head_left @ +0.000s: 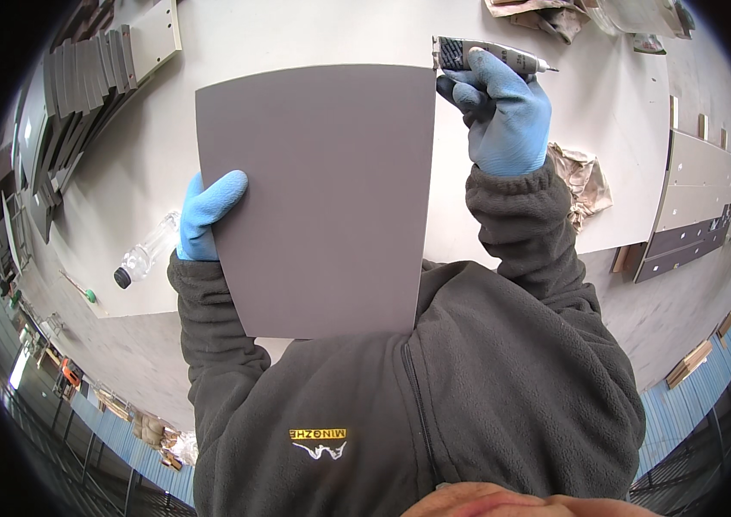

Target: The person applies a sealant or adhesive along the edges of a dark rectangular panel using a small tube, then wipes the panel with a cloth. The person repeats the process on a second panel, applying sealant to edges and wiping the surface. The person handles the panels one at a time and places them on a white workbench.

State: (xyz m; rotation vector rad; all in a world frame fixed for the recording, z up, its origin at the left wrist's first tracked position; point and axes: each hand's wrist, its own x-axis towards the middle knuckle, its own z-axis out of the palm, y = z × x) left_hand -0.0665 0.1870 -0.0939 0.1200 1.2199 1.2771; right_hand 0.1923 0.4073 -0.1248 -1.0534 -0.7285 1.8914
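Note:
My left hand (208, 214), in a light blue work glove, grips the left edge of a flat grey panel (318, 198) with the thumb over its face. The panel stands in front of my chest, and its upper edge curves slightly. Beside the panel's upper right corner, my right hand (512, 112), gloved the same way, is closed on a squeeze tube (499, 57). That tube has a flat crimped end close to the panel and a thin dark nozzle pointing right. Part of the tube is hidden by my fingers.
A white table (331, 30) lies beneath. Stacked grey panels (90, 73) stand at the far left. A clear bottle (150, 250) with a black cap and a green-handled tool (81, 289) lie left. Crumpled cloth (582, 183) lies right, near leaning boards (693, 198); rags (546, 17) lie far right.

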